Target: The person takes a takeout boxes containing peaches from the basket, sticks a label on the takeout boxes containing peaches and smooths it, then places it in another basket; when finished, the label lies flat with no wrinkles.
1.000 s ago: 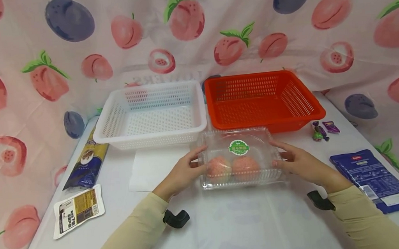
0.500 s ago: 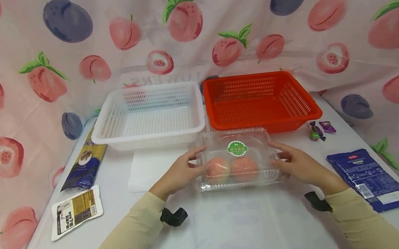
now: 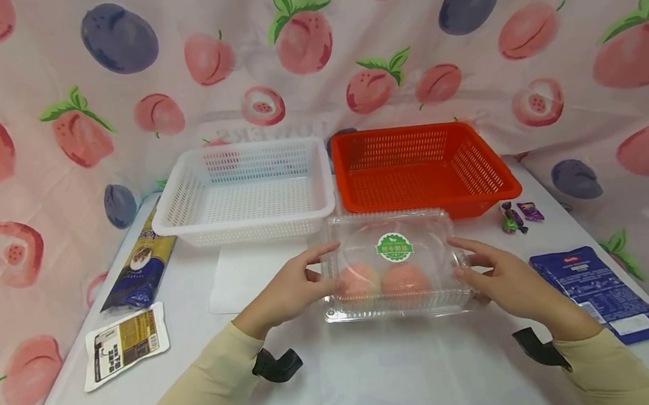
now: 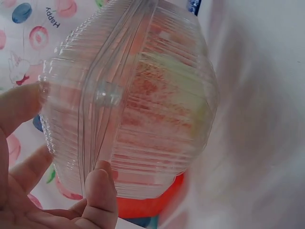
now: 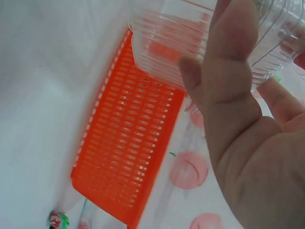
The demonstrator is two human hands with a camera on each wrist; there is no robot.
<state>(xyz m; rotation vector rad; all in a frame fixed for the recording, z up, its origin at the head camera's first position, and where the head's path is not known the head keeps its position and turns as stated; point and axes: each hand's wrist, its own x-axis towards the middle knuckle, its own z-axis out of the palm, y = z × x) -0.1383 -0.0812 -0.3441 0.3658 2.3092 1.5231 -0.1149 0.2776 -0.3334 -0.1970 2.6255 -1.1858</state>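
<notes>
Between both hands is a clear plastic clamshell box (image 3: pixel 356 238) with a green label (image 3: pixel 394 247) on its lid. Two round pink fruits, peach-like, show inside, one on the left (image 3: pixel 359 281) and one on the right (image 3: pixel 405 281). My left hand (image 3: pixel 286 293) grips the box's left end; in the left wrist view its thumb (image 4: pixel 101 191) presses near the rim seam, with fingers on the lid side. My right hand (image 3: pixel 508 284) holds the opposite end. The right wrist view shows that hand (image 5: pixel 252 124) against the ribbed side, some fingertips hidden.
Behind the box stand a white basket (image 3: pixel 246 224) and a red basket (image 3: pixel 433 203), side by side. A blue-gold packet (image 3: pixel 140 261) and a white-edged pouch (image 3: pixel 126 345) lie left. Wrapped candies (image 3: pixel 513 219) and a blue pouch (image 3: pixel 600 292) lie right. White paper (image 3: pixel 244 272) lies below the white basket.
The box has come slightly nearer to me and looks a little larger, with both hands still holding its ends. The right hand has shifted a little outward. Baskets and packets stay put.
</notes>
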